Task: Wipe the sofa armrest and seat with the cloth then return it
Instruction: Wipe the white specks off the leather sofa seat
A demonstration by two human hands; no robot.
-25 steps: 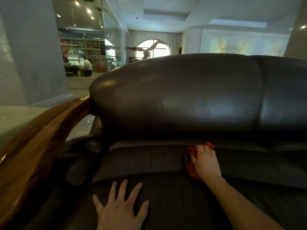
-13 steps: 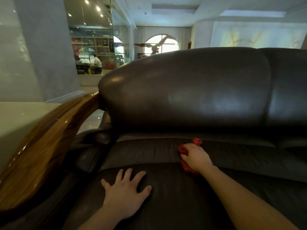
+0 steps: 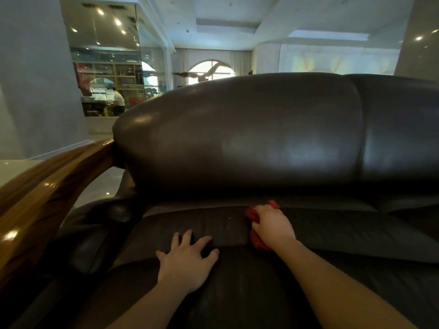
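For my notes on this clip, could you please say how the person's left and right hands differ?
The left hand lies palm-down, fingers spread, holding nothing; the right hand grips the crumpled red cloth. The left is nearer the camera than the right. Both rest on the dark leather sofa seat.

One view only for us: wide-angle head cam, worn on the person. We look forward and slightly down, very near the sofa seat [image 3: 237, 293], facing the backrest [image 3: 237, 138] that fills mid-frame. Wooden armrest [image 3: 47, 186] runs along the left edge; ceiling [image 3: 225, 10] shows over the top.
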